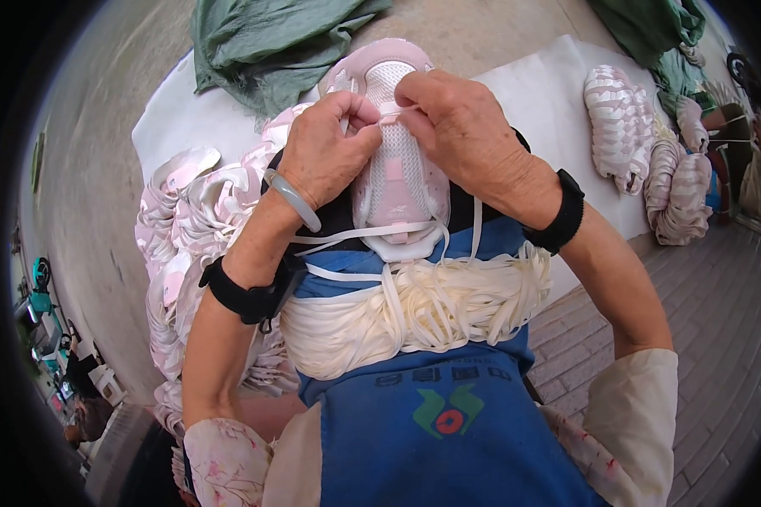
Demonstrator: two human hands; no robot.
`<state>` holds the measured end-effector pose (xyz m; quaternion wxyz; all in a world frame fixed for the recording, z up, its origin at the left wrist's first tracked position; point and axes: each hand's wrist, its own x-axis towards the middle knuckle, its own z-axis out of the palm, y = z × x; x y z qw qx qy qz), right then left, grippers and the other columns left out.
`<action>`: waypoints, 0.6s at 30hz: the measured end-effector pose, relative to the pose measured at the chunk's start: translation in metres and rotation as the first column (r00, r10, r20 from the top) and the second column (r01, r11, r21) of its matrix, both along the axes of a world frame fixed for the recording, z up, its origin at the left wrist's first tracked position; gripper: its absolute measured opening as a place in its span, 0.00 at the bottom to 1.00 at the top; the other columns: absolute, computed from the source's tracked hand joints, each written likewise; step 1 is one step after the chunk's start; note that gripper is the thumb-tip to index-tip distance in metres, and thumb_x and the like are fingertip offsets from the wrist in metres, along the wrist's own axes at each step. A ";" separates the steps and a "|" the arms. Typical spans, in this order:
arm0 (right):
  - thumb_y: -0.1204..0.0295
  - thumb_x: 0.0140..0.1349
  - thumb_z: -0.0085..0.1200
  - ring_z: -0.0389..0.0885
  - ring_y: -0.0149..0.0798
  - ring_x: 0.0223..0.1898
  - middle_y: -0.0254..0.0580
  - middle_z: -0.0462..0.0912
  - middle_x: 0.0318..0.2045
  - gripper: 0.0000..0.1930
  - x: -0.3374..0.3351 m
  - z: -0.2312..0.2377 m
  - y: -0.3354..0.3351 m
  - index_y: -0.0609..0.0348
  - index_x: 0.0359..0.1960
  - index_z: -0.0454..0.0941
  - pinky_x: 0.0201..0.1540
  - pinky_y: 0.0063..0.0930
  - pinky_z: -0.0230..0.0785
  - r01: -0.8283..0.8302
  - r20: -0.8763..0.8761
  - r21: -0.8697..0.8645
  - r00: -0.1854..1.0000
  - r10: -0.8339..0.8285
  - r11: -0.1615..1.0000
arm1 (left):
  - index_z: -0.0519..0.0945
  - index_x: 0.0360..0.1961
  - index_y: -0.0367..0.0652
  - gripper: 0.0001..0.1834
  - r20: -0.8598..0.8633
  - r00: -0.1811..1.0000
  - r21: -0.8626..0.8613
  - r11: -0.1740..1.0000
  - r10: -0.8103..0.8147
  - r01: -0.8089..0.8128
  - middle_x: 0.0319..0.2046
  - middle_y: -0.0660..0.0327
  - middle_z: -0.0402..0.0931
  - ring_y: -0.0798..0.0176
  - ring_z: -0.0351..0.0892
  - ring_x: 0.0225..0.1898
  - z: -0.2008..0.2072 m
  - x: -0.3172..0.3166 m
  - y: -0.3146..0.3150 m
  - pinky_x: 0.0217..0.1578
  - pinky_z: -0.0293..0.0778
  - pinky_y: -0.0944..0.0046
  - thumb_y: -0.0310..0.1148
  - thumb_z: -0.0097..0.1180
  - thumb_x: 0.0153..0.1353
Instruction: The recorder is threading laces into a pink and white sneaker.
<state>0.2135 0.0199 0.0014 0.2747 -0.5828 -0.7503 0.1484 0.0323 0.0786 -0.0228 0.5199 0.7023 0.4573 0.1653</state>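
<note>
A pink and white shoe upper (398, 179) with a mesh tongue lies over my lap, toe end away from me. My left hand (325, 145) is closed in a pinch at its left edge, around a white shoelace (389, 110) that crosses the upper. On the other side my right hand (473, 139) pinches at the same lace, thumb and forefinger together; its fingertips partly hide the lace. Loose lace ends trail over the near end of the upper. Across my blue apron (431, 397) rests a thick bundle of cream laces (423, 308).
Many pink and white shoe uppers (182, 220) are heaped at my left. More stacked uppers (619, 127) sit on a white sheet (541, 84) at the right. Green cloth (266, 46) is bunched at the far side. Another person's arm (727, 118) shows at the right edge.
</note>
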 end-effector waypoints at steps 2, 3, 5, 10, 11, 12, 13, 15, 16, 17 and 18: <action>0.79 0.53 0.54 0.80 0.55 0.35 0.53 0.79 0.33 0.07 0.004 0.001 -0.001 0.65 0.34 0.75 0.37 0.43 0.74 0.006 0.015 -0.077 1.000 -0.005 0.997 | 0.77 0.38 0.35 0.09 0.019 1.000 0.030 1.000 -0.006 0.005 0.24 0.68 0.73 0.77 0.69 0.21 -0.003 0.000 0.000 0.20 0.67 0.76 0.28 0.58 0.59; 0.78 0.53 0.54 0.81 0.54 0.35 0.53 0.79 0.33 0.07 0.001 0.000 -0.003 0.65 0.34 0.75 0.37 0.42 0.75 0.031 0.067 -0.053 0.997 -0.027 0.998 | 0.77 0.38 0.35 0.09 0.015 1.000 0.040 0.999 -0.016 0.016 0.24 0.68 0.73 0.78 0.69 0.21 -0.003 0.001 0.000 0.19 0.67 0.76 0.28 0.58 0.59; 0.77 0.54 0.54 0.81 0.54 0.35 0.53 0.79 0.33 0.07 -0.006 -0.003 -0.005 0.65 0.34 0.75 0.37 0.42 0.75 0.061 0.120 -0.028 0.991 -0.057 0.998 | 0.77 0.38 0.35 0.08 0.013 0.999 0.050 0.998 -0.033 0.033 0.25 0.68 0.73 0.78 0.70 0.21 -0.003 0.004 0.000 0.19 0.67 0.76 0.28 0.58 0.59; 0.77 0.54 0.55 0.82 0.52 0.34 0.52 0.79 0.32 0.07 -0.012 -0.001 -0.002 0.66 0.34 0.76 0.37 0.41 0.75 0.030 0.156 -0.048 0.988 -0.022 0.998 | 0.77 0.37 0.35 0.08 -0.015 0.999 0.051 0.998 -0.038 0.039 0.23 0.68 0.72 0.77 0.69 0.20 -0.004 0.000 0.003 0.19 0.67 0.75 0.28 0.59 0.59; 0.77 0.54 0.55 0.82 0.52 0.34 0.52 0.79 0.32 0.07 -0.009 0.000 -0.004 0.66 0.34 0.76 0.37 0.41 0.75 0.027 0.156 -0.047 0.988 -0.019 0.999 | 0.77 0.37 0.35 0.08 -0.015 0.999 0.052 0.998 -0.035 0.036 0.23 0.68 0.72 0.77 0.69 0.20 -0.004 0.000 0.003 0.19 0.67 0.75 0.28 0.59 0.59; 0.77 0.54 0.54 0.82 0.52 0.34 0.52 0.79 0.32 0.07 -0.007 0.002 -0.006 0.66 0.34 0.76 0.36 0.42 0.75 0.023 0.149 -0.045 0.989 -0.016 0.999 | 0.76 0.37 0.36 0.08 0.007 0.999 0.069 0.997 -0.044 0.043 0.23 0.68 0.72 0.77 0.69 0.20 -0.003 0.001 0.003 0.19 0.68 0.75 0.28 0.59 0.59; 0.77 0.54 0.54 0.82 0.53 0.34 0.51 0.79 0.32 0.07 -0.006 0.002 -0.009 0.66 0.34 0.76 0.36 0.42 0.75 0.024 0.142 -0.045 0.990 -0.017 0.999 | 0.76 0.37 0.36 0.08 0.029 0.998 0.086 0.995 -0.058 0.056 0.22 0.68 0.72 0.77 0.69 0.20 -0.003 0.002 0.002 0.19 0.68 0.75 0.28 0.58 0.59; 0.76 0.54 0.54 0.82 0.53 0.33 0.51 0.79 0.32 0.07 -0.013 -0.003 -0.007 0.66 0.34 0.76 0.36 0.42 0.75 0.039 0.140 -0.041 0.990 -0.033 0.998 | 0.76 0.37 0.36 0.08 -0.001 0.999 0.035 0.998 -0.047 0.047 0.23 0.68 0.72 0.77 0.69 0.20 -0.001 0.003 0.003 0.19 0.68 0.75 0.28 0.59 0.58; 0.76 0.54 0.54 0.82 0.54 0.33 0.51 0.79 0.32 0.06 -0.016 -0.006 -0.006 0.66 0.33 0.76 0.36 0.43 0.75 0.052 0.136 -0.036 0.990 -0.047 0.998 | 0.76 0.37 0.36 0.08 -0.033 0.999 -0.015 0.999 -0.035 0.035 0.24 0.68 0.72 0.77 0.70 0.20 0.000 0.003 0.004 0.19 0.68 0.75 0.27 0.59 0.58; 0.76 0.54 0.54 0.82 0.54 0.33 0.51 0.79 0.32 0.06 -0.015 -0.007 -0.005 0.66 0.33 0.76 0.36 0.43 0.75 0.054 0.136 -0.035 0.989 -0.049 0.998 | 0.76 0.37 0.36 0.08 -0.033 0.999 -0.014 0.999 -0.037 0.036 0.24 0.68 0.72 0.77 0.70 0.20 0.001 0.003 0.004 0.19 0.68 0.75 0.27 0.59 0.58; 0.76 0.55 0.54 0.82 0.54 0.33 0.51 0.79 0.32 0.06 -0.014 -0.008 -0.004 0.66 0.33 0.76 0.36 0.43 0.75 0.063 0.108 -0.067 0.993 -0.055 0.996 | 0.76 0.37 0.37 0.08 -0.043 0.999 -0.001 1.000 -0.029 0.029 0.24 0.68 0.72 0.76 0.70 0.20 0.001 0.002 0.003 0.19 0.69 0.75 0.28 0.59 0.58</action>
